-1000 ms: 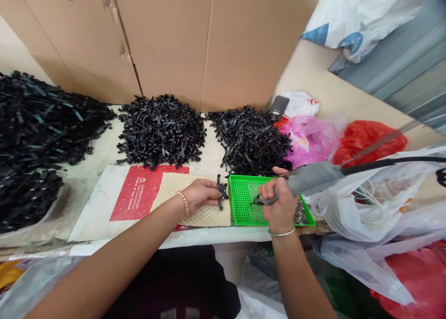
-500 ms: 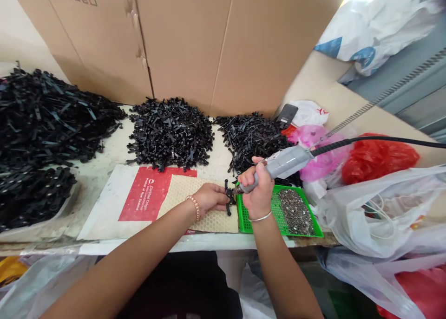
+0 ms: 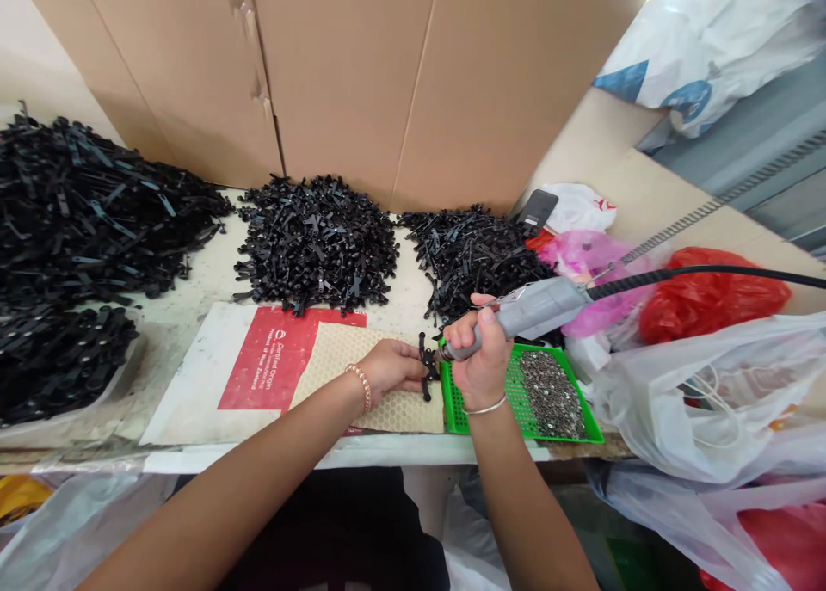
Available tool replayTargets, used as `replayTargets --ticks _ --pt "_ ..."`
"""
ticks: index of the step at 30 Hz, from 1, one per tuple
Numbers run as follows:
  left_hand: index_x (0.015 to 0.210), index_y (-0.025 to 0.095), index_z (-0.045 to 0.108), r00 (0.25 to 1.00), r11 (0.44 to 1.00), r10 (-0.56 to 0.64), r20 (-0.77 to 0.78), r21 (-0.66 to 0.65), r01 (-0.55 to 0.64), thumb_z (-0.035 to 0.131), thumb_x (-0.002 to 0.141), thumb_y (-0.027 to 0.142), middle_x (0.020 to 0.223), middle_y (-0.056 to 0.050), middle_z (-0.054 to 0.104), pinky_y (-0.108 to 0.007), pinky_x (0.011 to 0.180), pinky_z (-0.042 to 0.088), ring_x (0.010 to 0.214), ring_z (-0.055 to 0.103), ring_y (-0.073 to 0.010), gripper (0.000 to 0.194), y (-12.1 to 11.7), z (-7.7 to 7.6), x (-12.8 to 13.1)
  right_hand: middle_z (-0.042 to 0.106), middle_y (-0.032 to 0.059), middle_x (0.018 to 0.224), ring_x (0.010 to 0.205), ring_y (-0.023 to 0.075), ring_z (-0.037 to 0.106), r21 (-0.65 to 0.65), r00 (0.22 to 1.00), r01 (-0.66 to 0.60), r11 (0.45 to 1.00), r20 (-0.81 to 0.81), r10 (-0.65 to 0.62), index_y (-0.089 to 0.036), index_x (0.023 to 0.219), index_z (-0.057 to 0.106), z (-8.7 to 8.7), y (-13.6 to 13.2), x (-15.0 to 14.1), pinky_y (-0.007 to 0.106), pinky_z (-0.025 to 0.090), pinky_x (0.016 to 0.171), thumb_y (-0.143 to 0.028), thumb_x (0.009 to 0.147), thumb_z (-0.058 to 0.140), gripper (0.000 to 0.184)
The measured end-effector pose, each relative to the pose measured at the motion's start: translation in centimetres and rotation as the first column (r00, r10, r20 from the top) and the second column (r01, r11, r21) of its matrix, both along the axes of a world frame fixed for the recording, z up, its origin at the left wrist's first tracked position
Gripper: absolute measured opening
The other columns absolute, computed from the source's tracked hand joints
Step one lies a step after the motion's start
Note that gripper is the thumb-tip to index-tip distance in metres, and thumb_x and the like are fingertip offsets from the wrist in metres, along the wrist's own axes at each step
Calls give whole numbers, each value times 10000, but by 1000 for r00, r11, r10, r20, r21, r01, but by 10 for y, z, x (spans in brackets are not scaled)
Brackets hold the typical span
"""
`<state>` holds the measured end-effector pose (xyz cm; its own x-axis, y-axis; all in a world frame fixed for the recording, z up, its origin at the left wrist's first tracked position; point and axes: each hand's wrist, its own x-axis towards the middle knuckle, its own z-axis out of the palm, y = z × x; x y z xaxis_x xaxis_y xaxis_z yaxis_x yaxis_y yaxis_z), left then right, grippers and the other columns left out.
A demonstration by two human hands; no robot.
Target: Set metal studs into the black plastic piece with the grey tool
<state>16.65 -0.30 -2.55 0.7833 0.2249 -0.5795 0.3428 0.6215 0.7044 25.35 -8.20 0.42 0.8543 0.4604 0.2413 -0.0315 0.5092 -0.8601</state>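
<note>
Over the dimpled cream mat [image 3: 342,376], my left hand [image 3: 392,369] is closed on a small black plastic part [image 3: 425,360], held upright by its fingers. My right hand [image 3: 478,354] is wrapped round a grey electric screwdriver [image 3: 533,309], which lies tilted with its tip toward the part. Whether the tip touches the part I cannot tell. Under my right wrist sits a green perforated tray [image 3: 457,417] with a heap of small metal screws [image 3: 551,393] in its right half.
Heaps of black parts [image 3: 316,247] line the back, with another heap [image 3: 474,260] behind the tray. A plastic tub [image 3: 126,367] of black pieces stands left. A phone [image 3: 538,211], a red bag [image 3: 710,290] and white bags [image 3: 697,402] lie right. A coiled spring and black cable [image 3: 710,270] reach the screwdriver.
The view has shifted slightly. My hands, the black part and the screwdriver keep nearly the same places, with the screwdriver's body a little farther right and lower in the picture.
</note>
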Motion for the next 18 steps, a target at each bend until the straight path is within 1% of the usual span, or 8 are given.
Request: replayTargets --ticks 5,10,16,18 --pt "671 79 665 1000 1000 6 -12 12 -6 694 604 -22 672 -38 648 -218 590 553 579 598 -103 124 0 0 0 388 -101 454 403 78 343 -1 1000 9 1000 8 -9 -199 918 524 -1 -1 -1 203 350 454 -388 758 646 276" --pt "690 79 679 1000 1000 -2 -9 0 2 660 628 -26 673 -42 655 -212 584 551 582 604 -106 124 0 0 0 367 -108 448 399 78 337 -7 999 12 1000 31 -12 -208 925 514 0 -2 -3 204 349 457 -411 759 635 289" --pt "677 82 675 1000 1000 3 5 -3 -3 690 612 -11 673 -44 655 -219 590 553 598 611 -115 114 -1 0 0 373 -109 449 397 75 334 10 999 17 1000 52 -18 -207 924 513 3 -3 -3 212 354 462 -406 766 624 277" --pt "671 83 671 1000 1000 0 14 -2 0 716 598 5 671 -41 651 -218 592 550 602 611 -115 116 0 -1 0 374 -108 449 395 77 335 -3 998 25 1000 65 -25 -209 917 513 3 -2 -2 214 352 459 -411 762 627 279"
